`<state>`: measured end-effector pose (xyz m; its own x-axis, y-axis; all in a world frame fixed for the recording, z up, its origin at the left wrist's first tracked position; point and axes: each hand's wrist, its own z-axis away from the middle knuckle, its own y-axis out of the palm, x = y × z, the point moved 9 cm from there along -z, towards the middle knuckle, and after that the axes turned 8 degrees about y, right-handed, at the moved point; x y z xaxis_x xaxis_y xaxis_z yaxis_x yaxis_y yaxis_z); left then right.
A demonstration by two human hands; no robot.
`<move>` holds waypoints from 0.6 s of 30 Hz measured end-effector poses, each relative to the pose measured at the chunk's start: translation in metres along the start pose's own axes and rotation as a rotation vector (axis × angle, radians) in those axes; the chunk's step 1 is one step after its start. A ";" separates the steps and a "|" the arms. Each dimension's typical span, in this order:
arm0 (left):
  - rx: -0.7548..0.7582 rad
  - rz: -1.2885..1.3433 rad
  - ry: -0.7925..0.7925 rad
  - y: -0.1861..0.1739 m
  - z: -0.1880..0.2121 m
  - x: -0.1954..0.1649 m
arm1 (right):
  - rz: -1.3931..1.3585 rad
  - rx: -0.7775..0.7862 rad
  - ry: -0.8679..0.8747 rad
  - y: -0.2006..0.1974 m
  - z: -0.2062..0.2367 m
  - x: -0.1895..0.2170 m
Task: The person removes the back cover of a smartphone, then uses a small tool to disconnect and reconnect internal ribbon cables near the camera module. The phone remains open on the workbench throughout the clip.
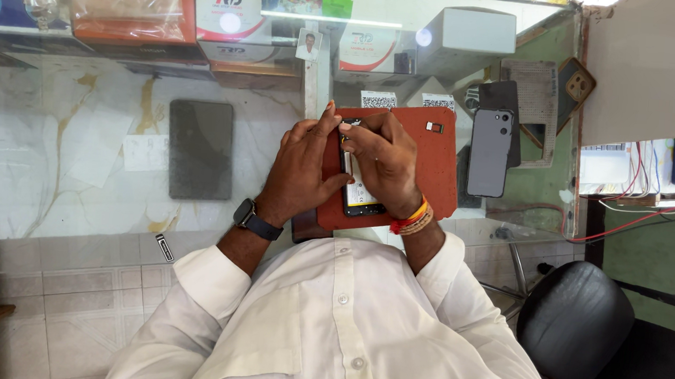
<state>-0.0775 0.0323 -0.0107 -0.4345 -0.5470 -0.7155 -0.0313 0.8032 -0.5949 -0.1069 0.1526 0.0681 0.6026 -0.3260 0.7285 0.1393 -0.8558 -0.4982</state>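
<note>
An opened black phone (361, 200) with its back cover off lies on a red-brown work mat (437, 166) on the glass counter. My left hand (301, 169), with a dark watch on the wrist, grips the phone's left side, thumb pressed against it. My right hand (385, 158), with orange and red wrist threads, curls over the phone's upper part, its fingertips pinched at the top left edge. Whether a small tool sits between those fingertips is hidden. A tiny dark part (434, 127) rests on the mat's far corner.
A grey-blue phone back cover (489, 151) and a dark phone (505, 96) lie right of the mat. A dark grey pad (200, 150) lies to the left. Boxes (231, 14) line the counter's back. A black chair (578, 321) stands at the lower right. A small clip-like item (164, 247) lies lower left.
</note>
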 end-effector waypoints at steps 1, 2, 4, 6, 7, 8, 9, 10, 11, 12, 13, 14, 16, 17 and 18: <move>0.006 -0.001 -0.009 0.000 0.000 0.000 | -0.042 0.037 0.002 0.001 0.001 -0.002; 0.013 -0.002 -0.016 0.001 0.000 0.001 | -0.084 0.072 0.003 0.000 0.002 -0.004; 0.014 -0.001 -0.016 0.000 -0.001 0.001 | -0.147 0.139 0.024 0.002 0.004 -0.008; 0.006 0.010 -0.007 -0.001 -0.001 -0.001 | -0.191 0.207 0.071 0.008 0.006 -0.012; 0.002 0.013 -0.001 -0.002 -0.002 -0.001 | -0.176 0.191 0.070 0.007 0.006 -0.012; 0.000 0.016 0.003 -0.002 -0.002 -0.002 | -0.163 0.177 0.071 0.009 0.006 -0.011; -0.001 0.019 0.006 -0.002 -0.001 -0.002 | -0.150 0.162 0.072 0.009 0.007 -0.010; 0.005 0.016 -0.003 -0.002 -0.001 -0.002 | -0.096 0.122 0.070 0.008 0.006 -0.010; 0.011 0.013 -0.012 -0.001 0.000 -0.001 | -0.042 0.084 0.068 0.007 0.004 -0.010; 0.016 0.010 -0.023 -0.001 0.000 0.000 | 0.011 0.047 0.065 0.004 0.004 -0.009; 0.019 0.013 -0.027 -0.001 0.001 0.001 | -0.055 0.083 0.054 0.006 0.004 -0.007; 0.020 0.016 -0.029 -0.001 0.001 0.002 | -0.121 0.120 0.042 0.006 0.003 -0.005; 0.017 0.021 -0.034 -0.001 0.001 0.002 | -0.174 0.151 0.056 0.006 0.003 -0.005; 0.012 0.021 -0.033 -0.002 0.001 0.002 | -0.159 0.142 0.080 0.005 0.002 -0.006; 0.007 0.021 -0.032 -0.002 0.001 0.002 | -0.143 0.133 0.103 0.004 0.001 -0.008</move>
<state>-0.0775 0.0292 -0.0111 -0.4064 -0.5371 -0.7391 -0.0158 0.8130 -0.5821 -0.1097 0.1520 0.0597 0.4866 -0.2499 0.8371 0.3244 -0.8380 -0.4387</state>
